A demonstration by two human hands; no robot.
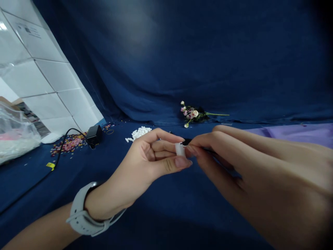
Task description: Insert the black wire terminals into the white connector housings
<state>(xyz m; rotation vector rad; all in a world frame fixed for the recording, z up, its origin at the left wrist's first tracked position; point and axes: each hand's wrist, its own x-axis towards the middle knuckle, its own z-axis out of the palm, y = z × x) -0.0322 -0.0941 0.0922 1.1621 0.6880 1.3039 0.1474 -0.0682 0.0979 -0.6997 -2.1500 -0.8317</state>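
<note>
My left hand (153,152), with a grey watch strap (83,211) on its wrist, pinches a small white ridged plastic piece (180,149) between thumb and fingers. Its ridges face left. From the right, my right hand (241,163) meets the piece with thumb and forefinger pressed together at its edge. Whatever lies between those fingertips is hidden. A bit of something black (186,141) shows just behind the fingertips. Beyond my left hand lies a heap of small white pieces (140,132) on the dark blue cloth (166,208).
An artificial flower spray (192,114) lies at the back. Left are a black power adapter (94,134) with its cable (58,156), scattered colourful bits (71,144) and a clear plastic bag (18,135). Purple sheet material (299,133) lies at the right. White boxes (49,76) are stacked behind.
</note>
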